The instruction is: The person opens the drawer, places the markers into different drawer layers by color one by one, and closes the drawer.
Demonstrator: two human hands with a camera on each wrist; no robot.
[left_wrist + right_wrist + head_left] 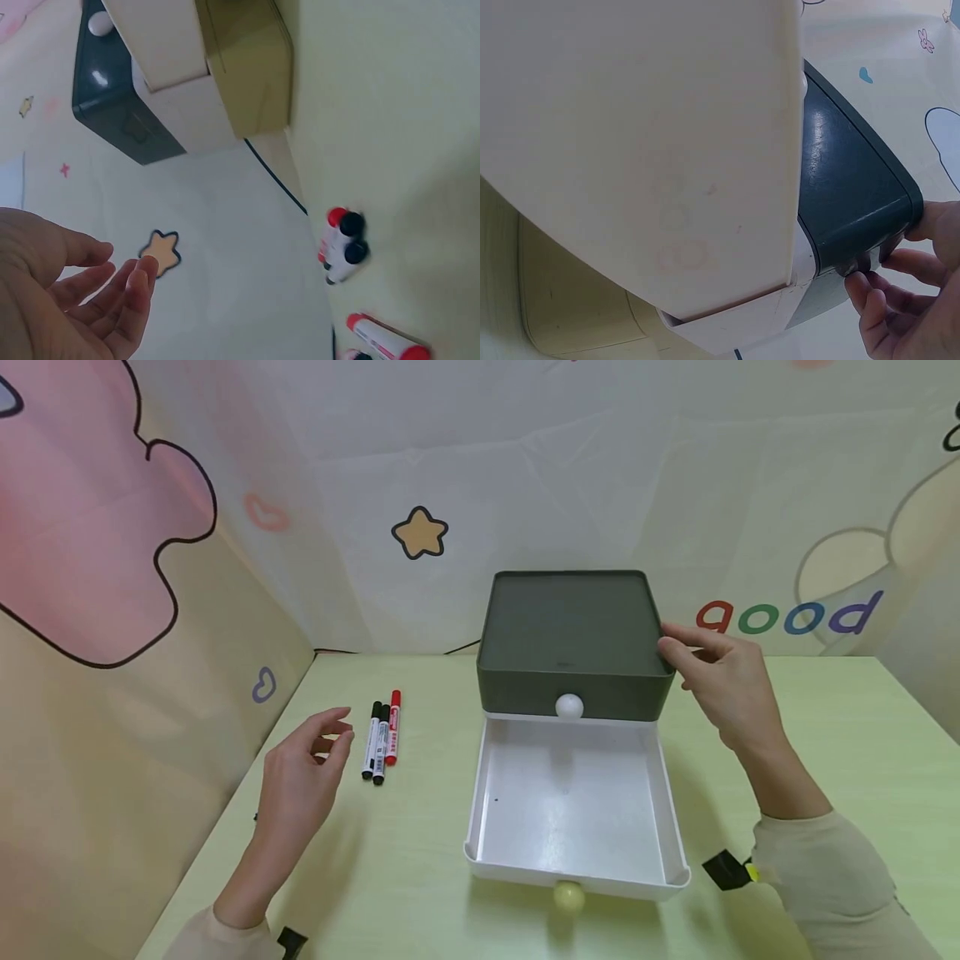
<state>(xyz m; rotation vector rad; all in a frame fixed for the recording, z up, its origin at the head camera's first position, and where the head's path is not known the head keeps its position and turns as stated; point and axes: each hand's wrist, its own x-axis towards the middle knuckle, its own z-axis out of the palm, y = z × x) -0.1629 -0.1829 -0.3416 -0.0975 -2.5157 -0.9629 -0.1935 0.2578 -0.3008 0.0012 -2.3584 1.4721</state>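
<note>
Hands apart here: my left hand hangs empty, fingers loosely bent, near the three markers, while my right hand touches the right edge of the dark-topped box, gripping or just resting, I can't tell. White drawer sticks out toward me below, so I'd say brace that box lightly, no downward push, lest it tip or slide.
</note>
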